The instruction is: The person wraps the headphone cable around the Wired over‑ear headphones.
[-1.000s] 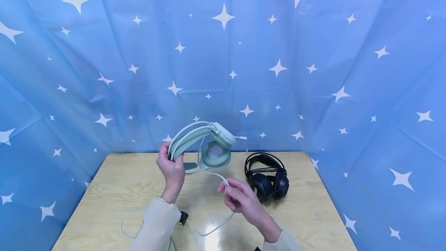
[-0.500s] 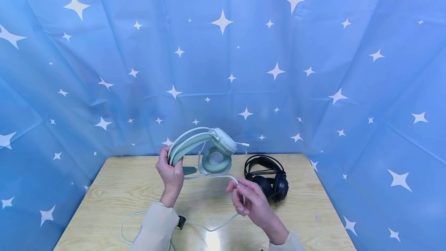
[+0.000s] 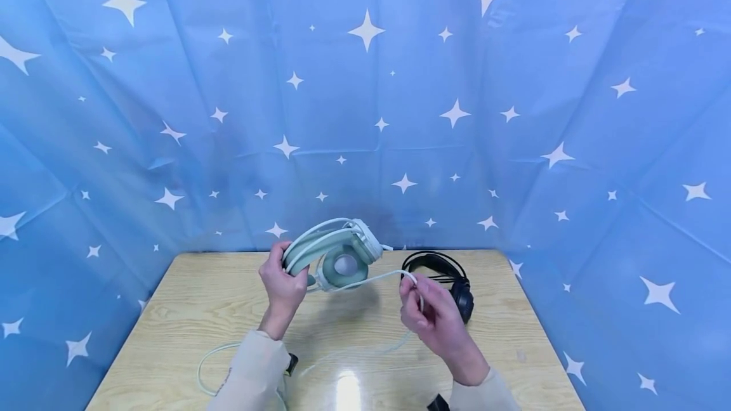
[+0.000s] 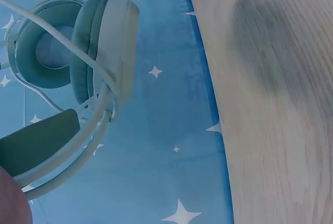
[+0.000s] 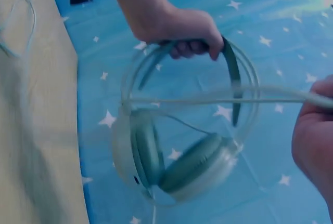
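A pale green headset (image 3: 328,246) with a short microphone stalk hangs above the table, tilted, its ear cups to the right. My left hand (image 3: 284,284) grips it by the headband. In the left wrist view the ear cups (image 4: 83,52) and the double band show, with only a bit of the hand at the edge. My right hand (image 3: 436,319) pinches the headset's pale cable (image 3: 379,276), drawn out to the right of the cups. The right wrist view shows this cable (image 5: 208,100) crossing in front of the headband, somewhat blurred.
A black headset (image 3: 461,300) lies on the wooden table (image 3: 171,309) at the right, partly hidden behind my right hand. More pale cable (image 3: 201,366) loops on the table by the left sleeve. A blue curtain (image 3: 365,113) with white stars stands behind.
My right hand has moved right, drawing the cable out straighter from the headset. The headset has dipped a little and turned slightly in my left hand. The right hand now covers part of the black headset.
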{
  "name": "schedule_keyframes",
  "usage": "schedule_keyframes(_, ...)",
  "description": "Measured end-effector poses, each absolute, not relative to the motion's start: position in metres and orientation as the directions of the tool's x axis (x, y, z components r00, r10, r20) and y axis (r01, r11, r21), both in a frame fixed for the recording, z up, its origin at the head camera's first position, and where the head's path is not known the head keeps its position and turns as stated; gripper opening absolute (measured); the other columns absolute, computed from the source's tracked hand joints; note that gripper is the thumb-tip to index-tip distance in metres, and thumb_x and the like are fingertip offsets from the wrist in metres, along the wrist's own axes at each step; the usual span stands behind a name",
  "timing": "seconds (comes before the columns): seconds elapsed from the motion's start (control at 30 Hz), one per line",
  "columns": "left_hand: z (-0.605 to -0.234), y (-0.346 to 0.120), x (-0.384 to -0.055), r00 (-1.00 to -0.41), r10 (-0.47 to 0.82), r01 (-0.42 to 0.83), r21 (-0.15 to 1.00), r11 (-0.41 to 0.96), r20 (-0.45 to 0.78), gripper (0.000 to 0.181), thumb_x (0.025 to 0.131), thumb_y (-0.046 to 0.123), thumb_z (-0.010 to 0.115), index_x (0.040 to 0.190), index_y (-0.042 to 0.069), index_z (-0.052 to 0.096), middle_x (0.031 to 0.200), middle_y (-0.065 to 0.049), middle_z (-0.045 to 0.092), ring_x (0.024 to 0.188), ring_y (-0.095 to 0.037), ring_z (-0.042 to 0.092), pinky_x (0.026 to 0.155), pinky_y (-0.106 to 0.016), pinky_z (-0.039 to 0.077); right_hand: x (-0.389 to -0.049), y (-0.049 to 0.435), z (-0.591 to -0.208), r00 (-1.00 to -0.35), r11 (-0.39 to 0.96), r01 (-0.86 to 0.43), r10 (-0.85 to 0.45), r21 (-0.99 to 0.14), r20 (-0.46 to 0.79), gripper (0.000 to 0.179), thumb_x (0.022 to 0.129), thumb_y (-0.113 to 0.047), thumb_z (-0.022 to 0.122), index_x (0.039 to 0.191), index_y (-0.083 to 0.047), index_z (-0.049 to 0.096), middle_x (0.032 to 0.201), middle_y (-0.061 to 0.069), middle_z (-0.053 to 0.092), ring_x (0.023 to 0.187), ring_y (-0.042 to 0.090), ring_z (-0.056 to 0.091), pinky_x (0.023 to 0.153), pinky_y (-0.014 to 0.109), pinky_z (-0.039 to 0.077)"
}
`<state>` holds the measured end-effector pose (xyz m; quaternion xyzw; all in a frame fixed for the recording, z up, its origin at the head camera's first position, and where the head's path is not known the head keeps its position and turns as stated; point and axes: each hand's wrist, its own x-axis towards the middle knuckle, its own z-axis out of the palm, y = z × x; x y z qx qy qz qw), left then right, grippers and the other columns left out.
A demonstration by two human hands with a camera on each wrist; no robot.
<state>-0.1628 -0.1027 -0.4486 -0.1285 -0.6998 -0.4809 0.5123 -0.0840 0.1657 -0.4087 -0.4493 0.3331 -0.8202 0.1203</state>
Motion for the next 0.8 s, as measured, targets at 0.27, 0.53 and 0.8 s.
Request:
schedule_keyframes(0.27, -0.451, -0.112, -0.165, -0.43, -0.242, 0.686, 0.488, 0.54, 0.87, 0.029, 0.065, 0.004, 0.065, 0.092, -0.004, 0.065, 0.074, -0.014, 0.067, 0.057, -0.028, 0.059, 0.055, -0.041, 0.048, -0.091, 0.179, -0.395, -0.677, -0.574, -0.317, -0.421, -0.755, 0.604, 0.046, 0.109, 0.001, 0.017, 0.116, -0.001, 0.062, 0.067, 0.007, 0.031, 0.052, 0.018, 0.023, 0.044, 0.032, 0.016)
schedule_keyframes(0.53, -0.45, -0.121, -0.165, -0.427, -0.174, 0.689, 0.443, 0.574, 0.888, 0.03, 0.066, 0.006, 0.067, 0.094, -0.004, 0.064, 0.074, -0.015, 0.067, 0.056, -0.03, 0.061, 0.053, -0.046, 0.049, -0.094, 0.192, -0.39, -0.64, -0.631, -0.31, -0.414, -0.711, 0.647, 0.052, 0.109, -0.002, 0.009, 0.131, 0.005, 0.056, 0.071, 0.007, 0.032, 0.049, 0.014, 0.022, 0.039, 0.024, 0.016)
schedule_keyframes(0.8, -0.448, -0.125, -0.164, -0.406, -0.11, 0.709, 0.389, 0.589, 0.907, 0.032, 0.064, 0.007, 0.066, 0.094, -0.003, 0.064, 0.073, -0.015, 0.066, 0.055, -0.028, 0.06, 0.05, -0.046, 0.049, -0.094, 0.198, -0.389, -0.819, -0.283, -0.443, -0.26, -0.851, 0.512, 0.038, 0.113, -0.009, 0.03, 0.111, -0.005, 0.068, 0.063, 0.005, 0.03, 0.049, 0.02, 0.022, 0.044, 0.036, 0.017)
